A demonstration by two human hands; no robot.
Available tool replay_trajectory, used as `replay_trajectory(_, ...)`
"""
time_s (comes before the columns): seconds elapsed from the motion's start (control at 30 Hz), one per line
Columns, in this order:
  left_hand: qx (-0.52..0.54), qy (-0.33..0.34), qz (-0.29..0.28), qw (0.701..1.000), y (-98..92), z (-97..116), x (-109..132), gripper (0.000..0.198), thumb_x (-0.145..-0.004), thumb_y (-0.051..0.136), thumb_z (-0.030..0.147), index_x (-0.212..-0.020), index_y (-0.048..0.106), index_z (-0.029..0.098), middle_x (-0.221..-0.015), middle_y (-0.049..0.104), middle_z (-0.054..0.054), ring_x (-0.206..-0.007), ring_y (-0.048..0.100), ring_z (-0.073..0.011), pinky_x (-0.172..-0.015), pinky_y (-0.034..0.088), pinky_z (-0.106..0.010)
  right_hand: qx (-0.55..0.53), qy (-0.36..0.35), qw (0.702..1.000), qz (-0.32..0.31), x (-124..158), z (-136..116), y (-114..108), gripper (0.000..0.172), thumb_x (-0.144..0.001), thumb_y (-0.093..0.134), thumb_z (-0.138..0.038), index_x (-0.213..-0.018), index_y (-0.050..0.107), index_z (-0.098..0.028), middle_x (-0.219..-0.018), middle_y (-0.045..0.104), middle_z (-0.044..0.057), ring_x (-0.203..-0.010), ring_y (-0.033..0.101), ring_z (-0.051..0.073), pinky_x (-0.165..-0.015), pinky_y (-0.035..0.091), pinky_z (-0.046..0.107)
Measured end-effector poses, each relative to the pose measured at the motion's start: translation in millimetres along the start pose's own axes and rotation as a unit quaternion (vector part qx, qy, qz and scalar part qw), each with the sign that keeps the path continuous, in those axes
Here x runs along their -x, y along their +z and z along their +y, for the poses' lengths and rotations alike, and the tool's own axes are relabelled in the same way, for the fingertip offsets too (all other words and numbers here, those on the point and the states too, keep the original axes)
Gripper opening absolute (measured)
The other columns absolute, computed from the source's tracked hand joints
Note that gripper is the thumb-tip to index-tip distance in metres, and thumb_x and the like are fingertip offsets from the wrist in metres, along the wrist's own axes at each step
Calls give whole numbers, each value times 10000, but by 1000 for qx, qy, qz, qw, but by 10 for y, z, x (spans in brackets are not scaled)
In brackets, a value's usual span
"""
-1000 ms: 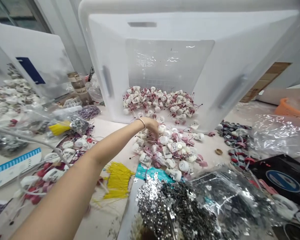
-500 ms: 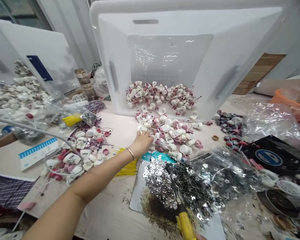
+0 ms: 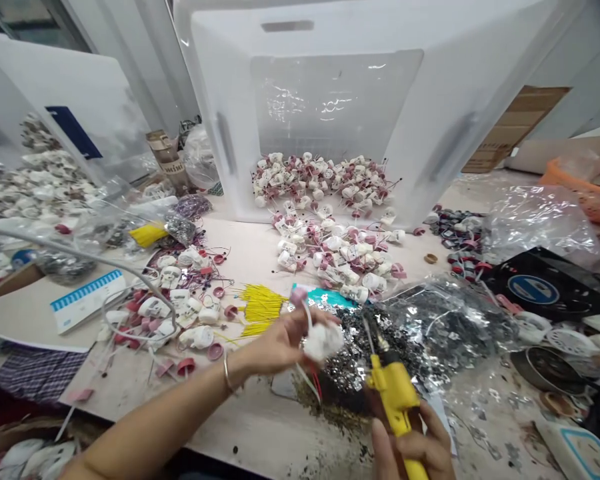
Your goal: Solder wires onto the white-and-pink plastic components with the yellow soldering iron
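Note:
My left hand [image 3: 285, 341] is closed around a small white part [image 3: 324, 340] with a pink cap and thin wires, held above the pile of shiny metal bits [image 3: 375, 353]. Low at the front, my right hand [image 3: 413, 447] grips a tool with a yellow handle [image 3: 395, 393], its dark tip pointing up toward the white part. A heap of similar white and pink parts [image 3: 340, 257] lies on the table beyond, spilling out of a large white plastic bin [image 3: 460, 100] tipped on its side.
Bundles of yellow wires [image 3: 260, 308] and more white and pink parts [image 3: 173, 307] lie left of my hands. Clear plastic bags [image 3: 535, 220], a black box [image 3: 545, 287] and dark parts [image 3: 455, 233] sit right. A blue-striped card [image 3: 87, 300] and bagged parts [image 3: 35, 193] are far left.
My left hand has drawn back from the heap toward me, now holding one white part. My right hand with the yellow tool has risen into view beside it.

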State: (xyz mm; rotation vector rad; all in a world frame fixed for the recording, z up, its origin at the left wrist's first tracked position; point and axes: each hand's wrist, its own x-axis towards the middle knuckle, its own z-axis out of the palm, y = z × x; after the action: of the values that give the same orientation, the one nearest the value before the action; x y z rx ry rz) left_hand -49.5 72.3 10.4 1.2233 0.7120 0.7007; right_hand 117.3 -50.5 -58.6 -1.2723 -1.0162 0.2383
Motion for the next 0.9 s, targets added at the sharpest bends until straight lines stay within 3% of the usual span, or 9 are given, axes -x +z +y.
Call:
replay_trajectory(0.1, -8, -3, -12, 1000, 223, -252, 335, 366, -623, 773, 148, -931, 634, 289, -1326, 534, -17, -1067, 600, -205, -864, 506, -341, -51, 34, 995, -78, -41, -76, 170, 207, -802, 656, -133, -799, 463, -207, -1331, 464, 109, -1078, 646, 218, -733, 611, 289)
replay_trajectory(0.23, -45, -37, 32, 998, 257, -372, 681, 283, -691, 742, 219, -951, 673, 305, -1272, 567, -24, -1197, 529, -233, -972, 450, -377, -25, 27, 988, -151, 44, -102, 227, 210, -795, 666, -162, -791, 463, -214, -1251, 509, 97, -1185, 575, 224, -780, 591, 288)
replay_trajectory(0.3, 40, -129, 5, 991, 190, -366, 811, 427, -720, 727, 274, -1134, 626, 307, -1233, 596, -52, -1109, 601, -230, -956, 465, -402, 10, -4, 988, -155, 91, -114, 212, 217, -786, 674, -168, -779, 464, -219, -1190, 533, 87, -1193, 556, 215, -800, 578, 297)
replay_trajectory(0.37, 158, -236, -38, 958, 95, -355, 914, 682, -680, 756, 299, -1310, 500, 347, -1217, 609, -57, -882, 690, -202, -833, 526, -387, 50, -61, 982, -173, 116, -119, 186, 213, -780, 676, -164, -769, 471, -222, -1157, 537, 76, -1160, 568, 199, -816, 568, 298)
replay_trajectory(0.5, 221, -375, -22, 900, -130, -341, 1067, 811, -590, 768, 228, -1337, 463, 314, -1213, 616, -76, -684, 702, -166, -671, 551, -311, 74, -146, 956, -243, 130, -76, 119, 173, -787, 628, -89, -778, 501, -206, -1209, 487, 84, -1047, 626, 157, -768, 582, 235)
replay_trajectory(0.6, 39, -383, 66, 921, -255, -285, 1175, 625, -701, 691, 314, -1295, 500, 260, -1149, 633, -76, -680, 685, -163, -654, 546, -311, 71, -176, 942, -275, 145, -23, 58, 162, -785, 589, -33, -822, 550, -186, -1246, 470, 101, -1056, 640, 177, -785, 600, 244)
replay_trajectory(0.7, -278, -263, 139, 913, -226, -194, 1259, 293, -841, 566, 343, -1105, 631, 234, -1009, 666, -47, -772, 647, -171, -743, 519, -316, 69, -166, 948, -264, 163, -8, 2, 168, -768, 620, -33, -825, 561, -179, -1263, 472, 108, -1067, 642, 211, -803, 615, 297)
replay_trajectory(0.8, -440, -177, 51, 879, -10, -170, 1274, 217, -913, 483, 276, -883, 692, 227, -858, 671, -40, -811, 618, -178, -767, 482, -290, 63, -152, 953, -256, 176, -36, -25, 172, -763, 645, -47, -825, 550, -176, -1256, 470, 108, -1050, 645, 207, -769, 625, 299)
replay_trajectory(0.9, -516, -158, -59, 840, 266, -277, 1223, 190, -916, 511, 281, -893, 689, 218, -887, 666, -61, -847, 613, -211, -773, 474, -321, 69, -143, 955, -250, 199, -59, -12, 162, -779, 640, -55, -811, 544, -181, -1242, 472, 106, -1033, 645, 195, -749, 628, 296)
